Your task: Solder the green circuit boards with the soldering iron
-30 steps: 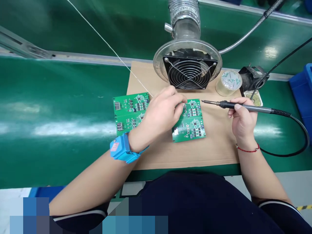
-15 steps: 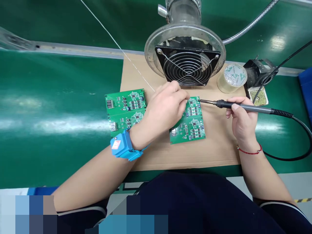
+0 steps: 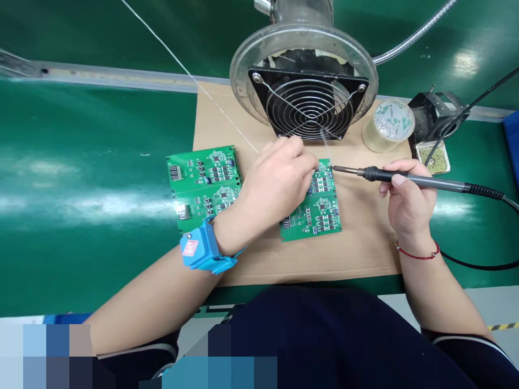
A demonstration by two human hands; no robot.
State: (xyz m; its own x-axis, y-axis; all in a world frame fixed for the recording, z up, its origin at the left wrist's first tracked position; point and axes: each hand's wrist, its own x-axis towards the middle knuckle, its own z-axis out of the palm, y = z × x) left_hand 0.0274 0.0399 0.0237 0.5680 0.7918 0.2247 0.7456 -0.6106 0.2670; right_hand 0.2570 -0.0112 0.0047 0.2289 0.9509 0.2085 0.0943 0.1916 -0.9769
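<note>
My right hand (image 3: 411, 197) grips a soldering iron (image 3: 421, 181) like a pen, its tip pointing left at the upper right corner of a green circuit board (image 3: 310, 224). Over that board's upper left part lies my left hand (image 3: 279, 175), fingers pinched together on a thin solder wire (image 3: 186, 70), which runs down to it from the upper left. The wire's end at the fingertips is too small to make out. Another green circuit board (image 3: 190, 186) sits to the left, partly covered by my left hand and wrist. A blue wrist strap (image 3: 206, 248) is around my left wrist.
Both boards rest on a cardboard sheet (image 3: 360, 248) on the green table. Just behind them hangs a fume extractor fan (image 3: 310, 108). A tape roll (image 3: 388, 127), a black iron stand (image 3: 436, 116) and a small tray with a yellowish sponge (image 3: 433, 156) stand at the back right.
The view has shifted slightly. Both hands keep their grips, and the iron tip stays at the board's upper right corner. A faint wisp of smoke now shows before the fan.
</note>
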